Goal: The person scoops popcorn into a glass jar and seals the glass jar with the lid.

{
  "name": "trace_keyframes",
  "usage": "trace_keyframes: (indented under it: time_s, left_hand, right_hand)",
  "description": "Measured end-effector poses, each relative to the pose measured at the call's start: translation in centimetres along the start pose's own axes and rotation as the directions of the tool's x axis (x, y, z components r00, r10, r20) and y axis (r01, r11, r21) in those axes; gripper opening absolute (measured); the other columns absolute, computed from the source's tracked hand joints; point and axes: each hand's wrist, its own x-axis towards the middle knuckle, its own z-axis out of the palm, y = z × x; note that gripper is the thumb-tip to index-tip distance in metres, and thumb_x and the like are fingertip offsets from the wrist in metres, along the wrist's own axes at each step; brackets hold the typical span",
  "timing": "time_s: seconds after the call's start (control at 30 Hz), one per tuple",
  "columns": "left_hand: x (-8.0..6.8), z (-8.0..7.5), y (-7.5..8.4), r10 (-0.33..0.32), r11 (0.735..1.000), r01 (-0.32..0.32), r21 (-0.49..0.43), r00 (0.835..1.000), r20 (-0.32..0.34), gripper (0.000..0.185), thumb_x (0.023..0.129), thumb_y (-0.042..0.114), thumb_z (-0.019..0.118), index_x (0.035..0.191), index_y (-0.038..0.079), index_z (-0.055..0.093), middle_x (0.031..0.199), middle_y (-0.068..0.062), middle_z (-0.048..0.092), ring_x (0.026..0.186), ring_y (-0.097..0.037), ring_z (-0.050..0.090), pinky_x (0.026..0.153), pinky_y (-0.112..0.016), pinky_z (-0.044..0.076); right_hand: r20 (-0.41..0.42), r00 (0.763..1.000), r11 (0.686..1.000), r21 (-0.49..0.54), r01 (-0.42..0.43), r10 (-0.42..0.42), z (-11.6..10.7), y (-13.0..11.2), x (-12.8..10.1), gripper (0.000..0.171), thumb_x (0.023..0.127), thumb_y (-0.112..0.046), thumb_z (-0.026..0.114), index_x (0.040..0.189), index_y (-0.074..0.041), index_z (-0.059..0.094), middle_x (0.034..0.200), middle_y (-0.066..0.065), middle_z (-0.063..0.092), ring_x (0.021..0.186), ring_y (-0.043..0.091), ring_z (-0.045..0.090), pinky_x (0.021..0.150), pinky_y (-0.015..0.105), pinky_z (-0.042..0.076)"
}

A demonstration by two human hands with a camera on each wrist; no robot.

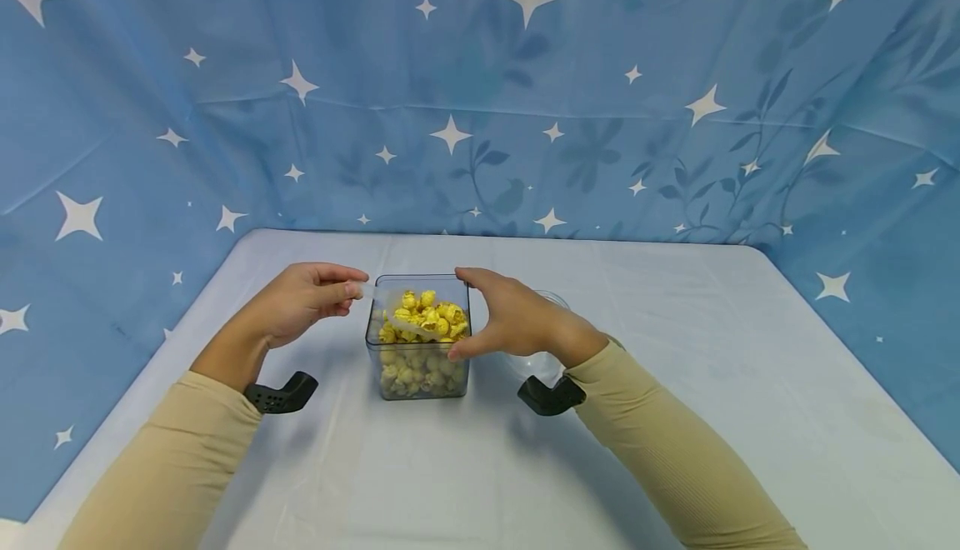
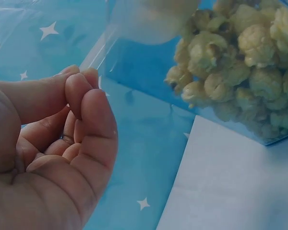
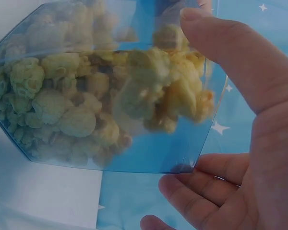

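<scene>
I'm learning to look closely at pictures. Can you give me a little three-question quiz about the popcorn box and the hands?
1. True or false: the clear box holds yellow popcorn.
2. Which hand steadies the side of the box: A) the left hand, B) the right hand, C) neither?
3. Fill in the word: the left hand pinches the handle of a clear ____ that reaches into the popcorn.

Key:
1. True. The popcorn shows through the walls and heaps near the top.
2. B. Its thumb and fingers wrap round the box's right side.
3. Spoon. Its bowl lies among the popcorn; it is see-through and hard to make out.
</scene>
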Motion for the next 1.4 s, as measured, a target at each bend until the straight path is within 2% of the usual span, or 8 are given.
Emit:
trace_keyframes:
  time_s: [0.2,0.6,1.0,1.4]
  left_hand:
    - [0.1,0.3,0.0,0.004,1.0,-0.004,-0.015,1.0,0.0,0.041,0.105,0.008,0.053,0.138,-0.017,0.046,0.103,-0.007,0.059,0.088,-0.013,0.058,0.082,-0.025,0.052]
    - [0.0,-0.5,-0.1,0.003,1.0,-0.004,-0.021,1.0,-0.014,0.041,0.106,0.009,0.052,0.138,-0.015,0.047,0.102,-0.004,0.061,0.09,-0.012,0.058,0.082,-0.025,0.052]
    - [-0.4,-0.8,-0.2,0.013,1.0,-0.011,-0.014,0.997,0.074,0.042,0.105,0.01,0.054,0.138,-0.016,0.047,0.105,-0.007,0.058,0.088,-0.016,0.058,0.083,-0.027,0.051]
    - [-0.2,-0.4,-0.3,0.006,0.999,-0.003,-0.04,0.998,0.064,0.043,0.106,0.009,0.052,0.138,-0.017,0.045,0.102,-0.005,0.058,0.087,-0.014,0.058,0.084,-0.027,0.051]
  right_hand:
    - [-0.002,1.0,1.0,0.002,0.001,-0.001,0.0,0.0,0.0,0.108,0.079,-0.048,0.083,0.159,-0.004,0.024,0.16,0.012,0.03,0.144,0.028,0.034,0.113,0.048,0.031]
    - [0.0,1.0,1.0,0.014,0.004,-0.004,0.0,0.0,-0.2,0.108,0.08,-0.045,0.084,0.159,-0.005,0.023,0.161,0.012,0.029,0.143,0.028,0.034,0.112,0.048,0.032]
    - [-0.01,1.0,1.0,0.004,-0.001,0.001,0.0,0.1,-0.1,0.109,0.079,-0.048,0.084,0.159,-0.004,0.024,0.16,0.011,0.031,0.143,0.028,0.035,0.112,0.048,0.032]
    - [0.0,1.0,1.0,0.013,-0.017,0.017,-0.1,-0.2,-0.1,0.109,0.078,-0.045,0.086,0.159,-0.004,0.024,0.16,0.011,0.031,0.143,0.028,0.035,0.112,0.049,0.032]
